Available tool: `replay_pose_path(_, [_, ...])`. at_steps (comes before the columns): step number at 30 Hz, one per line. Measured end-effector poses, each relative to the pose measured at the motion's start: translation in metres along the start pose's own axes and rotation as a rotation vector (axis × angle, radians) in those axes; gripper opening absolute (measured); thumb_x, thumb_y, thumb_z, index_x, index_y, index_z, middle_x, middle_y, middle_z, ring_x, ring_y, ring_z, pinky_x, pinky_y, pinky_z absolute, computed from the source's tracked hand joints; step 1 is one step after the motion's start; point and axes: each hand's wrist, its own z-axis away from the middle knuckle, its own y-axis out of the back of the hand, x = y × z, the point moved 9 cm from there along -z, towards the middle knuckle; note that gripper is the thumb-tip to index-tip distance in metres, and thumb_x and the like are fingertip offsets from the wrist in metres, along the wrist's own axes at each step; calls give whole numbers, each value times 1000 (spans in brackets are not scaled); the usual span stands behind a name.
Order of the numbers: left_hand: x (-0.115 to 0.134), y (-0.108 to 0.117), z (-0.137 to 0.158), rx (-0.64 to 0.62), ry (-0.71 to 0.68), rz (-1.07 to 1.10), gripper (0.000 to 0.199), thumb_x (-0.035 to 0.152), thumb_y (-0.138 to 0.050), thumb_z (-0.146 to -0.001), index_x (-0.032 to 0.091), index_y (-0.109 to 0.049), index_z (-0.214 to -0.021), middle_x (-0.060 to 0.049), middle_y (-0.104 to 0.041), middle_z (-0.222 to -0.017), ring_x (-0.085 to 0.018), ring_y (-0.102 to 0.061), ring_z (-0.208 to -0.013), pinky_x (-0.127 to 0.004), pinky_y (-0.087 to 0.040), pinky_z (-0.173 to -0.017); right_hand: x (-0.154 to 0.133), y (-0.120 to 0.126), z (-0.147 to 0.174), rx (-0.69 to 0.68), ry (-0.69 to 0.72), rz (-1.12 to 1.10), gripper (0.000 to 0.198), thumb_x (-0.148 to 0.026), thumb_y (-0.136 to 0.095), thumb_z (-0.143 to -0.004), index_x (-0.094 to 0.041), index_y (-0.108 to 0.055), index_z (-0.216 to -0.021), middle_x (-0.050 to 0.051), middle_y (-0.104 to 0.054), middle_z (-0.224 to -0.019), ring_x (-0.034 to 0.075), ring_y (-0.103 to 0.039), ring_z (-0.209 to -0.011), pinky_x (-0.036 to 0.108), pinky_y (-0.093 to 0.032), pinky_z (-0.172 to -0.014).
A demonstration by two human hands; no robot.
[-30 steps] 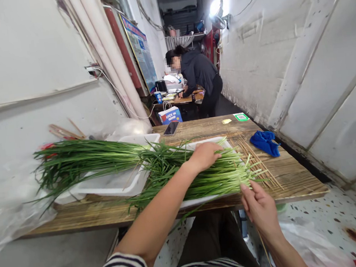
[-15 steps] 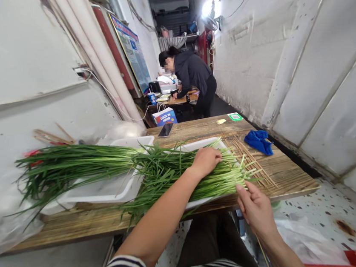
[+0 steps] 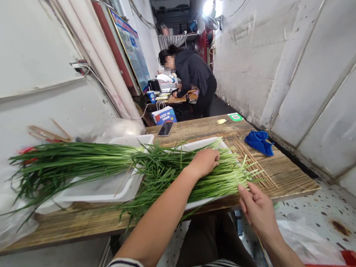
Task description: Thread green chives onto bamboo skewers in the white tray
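Observation:
Garlic chives lie in a heap over a white tray, their pale cut ends to the right. My left hand rests on top of them, its fingers curled down and closed on some stalks; the fingertips are partly hidden. At the tray's front right corner, my right hand is closed, thumb and forefinger together by the pale ends. A thin bamboo skewer sticks out below its palm. Several loose bamboo skewers lie on the wooden table just right of the stalks.
Another chive bundle lies across a second white tray at left. A phone, a blue cloth and a green code card are on the wooden table. Beyond, a person bends over another table.
Both hands stay almost in place. My left hand has shifted slightly left over the chives, and my right hand sits a touch further right. The view has moved a little.

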Motion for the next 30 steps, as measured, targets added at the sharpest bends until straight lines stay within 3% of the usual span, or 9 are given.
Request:
replay_pose_path(3, [8, 3, 2, -25, 2, -147, 18, 21, -51, -82, 15, -67, -79, -11, -69, -87, -24, -62, -83, -32, -46, -74, -4, 0, 0, 9, 7, 12, 37, -53, -63, -79, -20, -47, -79, -12, -37, -38, 3, -26, -28, 14, -17, -28])
replay_pose_path(6, [14, 12, 3, 29, -9, -216, 22, 16, -47, -80, 12, -68, -75, -14, -69, -85, -24, -63, -83, -32, -46, -75, -7, -1, 0, 7, 1, 16, 37, -53, -63, -79, -20, -47, -79, -12, -36, -37, 3, -26, -29, 14, -17, -29])
replay_pose_path(8, [13, 18, 3, 110, -18, -134, 19, 16, -50, -76, 13, -69, -76, -11, -69, -82, -22, -62, -81, -31, -45, -75, -9, -1, 0, 6, -5, 16, 37, -53, -63, -79, -20, -47, -79, -12, -36, -37, 3, -25, -29, 14, -17, -29])
replay_pose_path(12, [2, 20, 2, 192, 2, 243, 28, 18, -52, -72, 15, -70, -93, -3, -70, -77, -15, -60, -69, -23, -44, -65, -11, -3, -1, 3, -15, 8, 38, -54, -63, -78, -20, -48, -80, -12, -37, -37, 3, -24, -28, 14, -16, -28])
replay_pose_path(15, [-1, 13, 0, 140, 4, 421, 34, 19, -50, -75, 16, -71, -102, -1, -69, -71, -13, -58, -63, -21, -42, -62, -11, -4, -2, -6, -13, -6, 38, -54, -64, -78, -20, -47, -79, -12, -37, -37, 3, -24, -28, 14, -15, -28])
replay_pose_path(19, [3, 5, 1, 23, 13, 585, 30, 29, -56, -76, 14, -74, -95, -3, -69, -68, -12, -57, -59, -20, -42, -60, -12, -5, -3, -16, 1, -10, 37, -53, -63, -79, -19, -47, -76, -13, -36, -37, 2, -23, -27, 13, -16, -28])
replay_pose_path(22, [5, 3, 3, -16, 28, 654, 30, 30, -55, -77, 12, -73, -93, -4, -68, -65, -10, -56, -54, -20, -42, -56, -10, -5, -2, -25, -3, -16, 37, -53, -62, -80, -19, -46, -76, -12, -36, -38, 2, -22, -27, 13, -15, -27])
replay_pose_path(26, [8, 1, 5, -79, 48, 735, 35, 23, -50, -79, 9, -69, -105, -3, -65, -59, -10, -55, -50, -19, -43, -54, -10, -5, -1, -18, 7, -25, 36, -51, -61, -82, -20, -45, -74, -12, -35, -38, 3, -23, -27, 13, -15, -27])
replay_pose_path(30, [11, 2, 6, -116, 37, 723, 34, 19, -50, -77, 9, -69, -104, -4, -68, -65, -10, -58, -56, -19, -44, -57, -10, -4, 0, -6, 9, -37, 35, -50, -62, -81, -20, -46, -73, -12, -36, -39, 3, -23, -28, 14, -15, -28])
